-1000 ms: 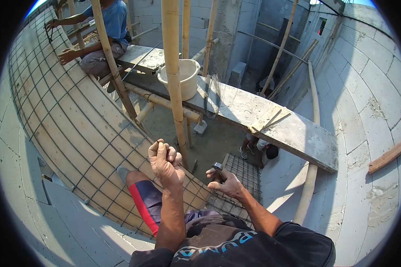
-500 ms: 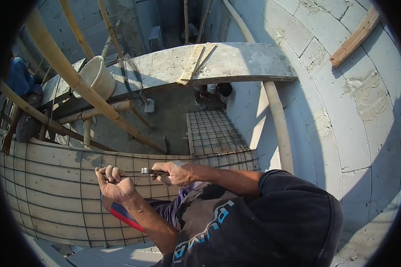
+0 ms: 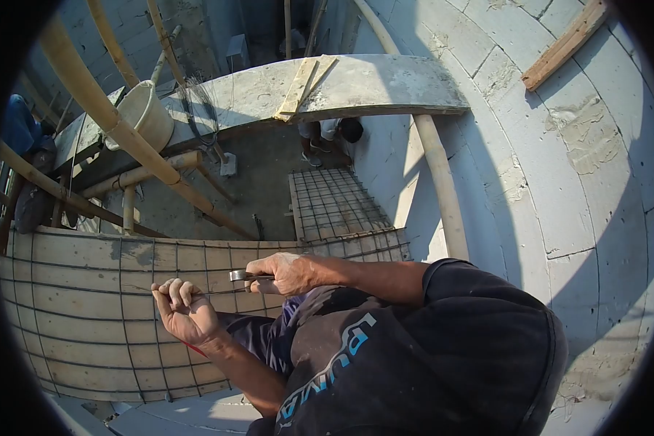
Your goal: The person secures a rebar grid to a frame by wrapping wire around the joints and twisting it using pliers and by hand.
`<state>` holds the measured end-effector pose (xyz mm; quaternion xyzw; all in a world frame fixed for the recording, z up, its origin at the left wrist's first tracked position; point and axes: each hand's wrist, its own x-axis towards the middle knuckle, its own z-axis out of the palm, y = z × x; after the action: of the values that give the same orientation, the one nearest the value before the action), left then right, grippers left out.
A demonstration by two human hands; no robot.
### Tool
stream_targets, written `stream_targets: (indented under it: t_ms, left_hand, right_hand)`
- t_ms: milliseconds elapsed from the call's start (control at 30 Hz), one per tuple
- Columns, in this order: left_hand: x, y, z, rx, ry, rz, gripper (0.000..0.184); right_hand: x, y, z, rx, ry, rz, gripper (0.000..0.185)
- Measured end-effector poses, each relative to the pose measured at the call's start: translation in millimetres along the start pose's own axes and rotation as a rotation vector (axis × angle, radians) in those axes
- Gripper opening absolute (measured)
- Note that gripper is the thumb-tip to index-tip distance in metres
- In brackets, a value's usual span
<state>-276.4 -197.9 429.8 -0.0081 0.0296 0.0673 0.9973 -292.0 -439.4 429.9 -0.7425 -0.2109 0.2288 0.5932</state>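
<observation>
My right hand [image 3: 287, 274] is wrapped round a metal hand tool [image 3: 237, 275], whose round shiny head points left toward my other hand. My left hand [image 3: 189, 311] is raised palm up, fingers curled and thumb against the fingertips; what it pinches, if anything, is too small to make out. Both hands are above a grid of thin steel bars [image 3: 127, 309] laid over wooden boards [image 3: 87, 254]. The tool and the left fingertips are a short way apart.
A concrete-covered plank [image 3: 385, 83] crosses ahead, with wood strips [image 3: 298, 87], wires [image 3: 200, 109] and a white bucket [image 3: 147, 116]. Bamboo poles [image 3: 109, 116] stand at left. One person [image 3: 330, 132] crouches below; another [image 3: 22, 131] is at far left. Block wall [image 3: 545, 182] at right.
Over the last second the view has swung right and down. My hands came level with each other, the tool now pointing left. Since half a second ago they have barely moved.
</observation>
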Motion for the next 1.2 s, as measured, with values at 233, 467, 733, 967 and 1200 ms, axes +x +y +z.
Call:
stream_targets:
  t_ms: [233,467,733,967,1200]
  left_hand:
    - [-158,56,-18,0.599,-0.085,0.354,0.021]
    - [-213,57,-13,0.590,0.149,0.651,0.014]
    - [-218,61,-15,0.550,0.165,0.583,0.013]
    - [-215,56,-20,0.693,0.220,0.473,0.015]
    - [-210,48,-28,0.738,0.097,0.311,0.021]
  right_hand:
    - [3,-17,37,-0.074,-0.416,0.035,0.022]
    - [24,-21,81,-0.193,-0.678,0.119,0.022]
    - [-6,-30,91,-0.216,-0.556,0.270,0.009]
    - [-51,1,93,-0.062,-0.534,0.262,0.016]
    - [-82,12,84,-0.030,-0.379,0.120,0.023]
